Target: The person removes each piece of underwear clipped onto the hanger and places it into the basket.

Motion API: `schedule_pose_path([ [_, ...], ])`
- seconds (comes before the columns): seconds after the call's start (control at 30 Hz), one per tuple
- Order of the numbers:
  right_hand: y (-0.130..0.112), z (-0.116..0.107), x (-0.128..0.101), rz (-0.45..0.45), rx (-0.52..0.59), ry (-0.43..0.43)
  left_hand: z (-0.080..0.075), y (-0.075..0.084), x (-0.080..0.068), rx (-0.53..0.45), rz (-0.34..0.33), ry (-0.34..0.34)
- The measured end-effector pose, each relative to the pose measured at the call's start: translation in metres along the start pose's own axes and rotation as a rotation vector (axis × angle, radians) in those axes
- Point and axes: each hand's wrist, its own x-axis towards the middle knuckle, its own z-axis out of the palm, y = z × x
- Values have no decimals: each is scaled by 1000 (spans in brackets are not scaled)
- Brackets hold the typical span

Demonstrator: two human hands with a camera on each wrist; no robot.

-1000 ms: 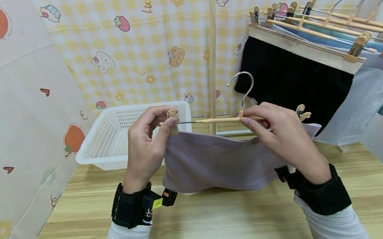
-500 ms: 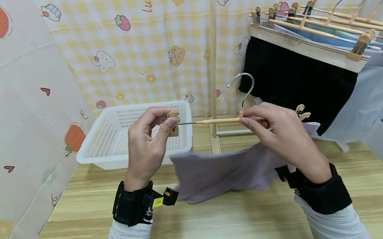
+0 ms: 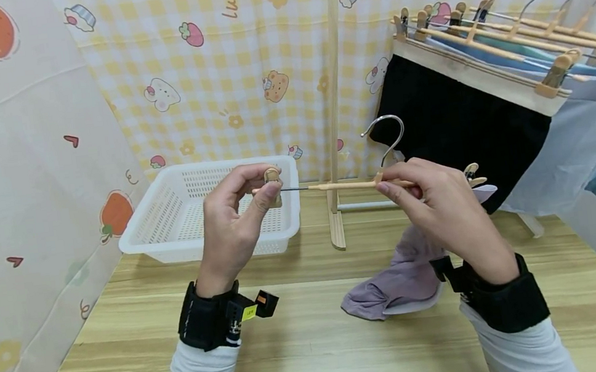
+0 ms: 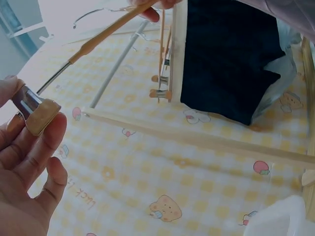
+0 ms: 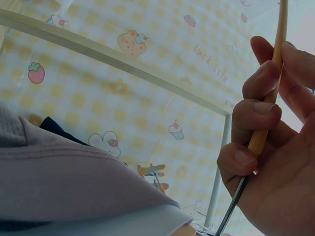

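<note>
My left hand (image 3: 232, 234) pinches the wooden-coloured clip (image 4: 43, 116) at the left end of a clip hanger (image 3: 344, 186). No cloth sits in that clip. My right hand (image 3: 445, 214) grips the hanger's bar beside its metal hook, fingers curled round it in the right wrist view. A mauve garment (image 3: 399, 282) droops from the hanger's right end, its free end bunched low by the tabletop. The right clip (image 3: 474, 175) shows just past my right hand, with a corner of the mauve cloth beneath it.
A white plastic basket (image 3: 210, 246) stands at the back left. At the right, a clothes rack (image 3: 335, 82) carries several clip hangers, with black shorts (image 3: 451, 111) in front and blue and teal garments behind. A patterned cloth (image 3: 231, 95) covers the back wall.
The mauve garment's left end has come out of the left clip, dropped and swung right, crumpling below my right hand. Both hands keep their hold on the hanger, nearly still.
</note>
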Motion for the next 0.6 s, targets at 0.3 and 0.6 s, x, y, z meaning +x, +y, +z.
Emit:
schedule_pose_path([
  [0.3,2,1,0,-12,10,0,3,0,1,84,-2,-6],
  [0.6,5,7,2,-33,-6,-46,12,7,-1,374,135,29],
])
